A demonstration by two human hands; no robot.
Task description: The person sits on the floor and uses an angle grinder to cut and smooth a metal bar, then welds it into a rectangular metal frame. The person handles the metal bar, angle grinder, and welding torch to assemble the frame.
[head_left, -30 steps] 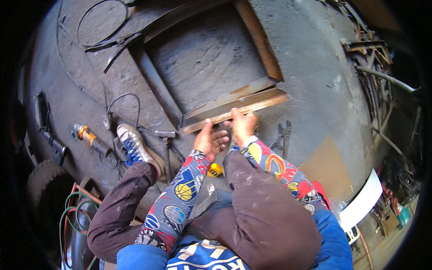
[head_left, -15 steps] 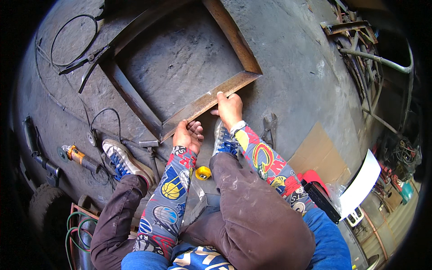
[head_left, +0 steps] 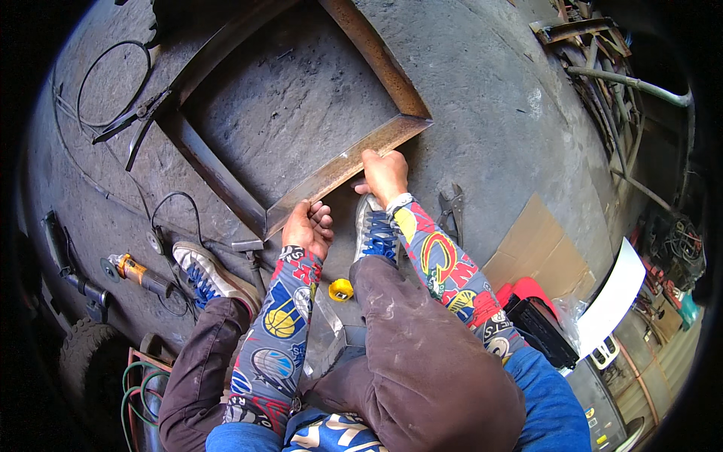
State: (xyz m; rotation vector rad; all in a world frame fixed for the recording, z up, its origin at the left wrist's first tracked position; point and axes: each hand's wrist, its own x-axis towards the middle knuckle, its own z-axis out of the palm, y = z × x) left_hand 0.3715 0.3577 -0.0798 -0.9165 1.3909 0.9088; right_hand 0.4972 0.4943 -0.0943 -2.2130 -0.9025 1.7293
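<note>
The rusty angle-iron frame (head_left: 301,113) lies flat on the grey concrete floor (head_left: 489,90), a rectangle of four bars whose near bar (head_left: 343,169) runs slantwise just ahead of the person's feet; the left hand (head_left: 307,226) curls round that bar's lower end at the near-left corner, fingers bent over the edge; the right hand (head_left: 385,173) clasps the same bar further along, close to the mitred right corner, fingers folded over its near edge. A second ago this near bar sat askew, its right end apart from the side piece; now it meets the side bar and the corner looks closed, so the piece seems to be seated in place, as far as I can judge. Outward from there: a blue-laced shoe (head_left: 374,230) sits under the right wrist; a yellow tape measure (head_left: 340,289) lies between the knees; a hammer (head_left: 248,252) rests by the left shoe (head_left: 207,275); an angle grinder (head_left: 135,273) with its cable lies further left; pliers (head_left: 452,211) lie to the right. A flat brown cardboard sheet (head_left: 538,252) lies at right, plain and unprinted; beside it a red box (head_left: 527,290) and a white curved panel (head_left: 614,294).
</note>
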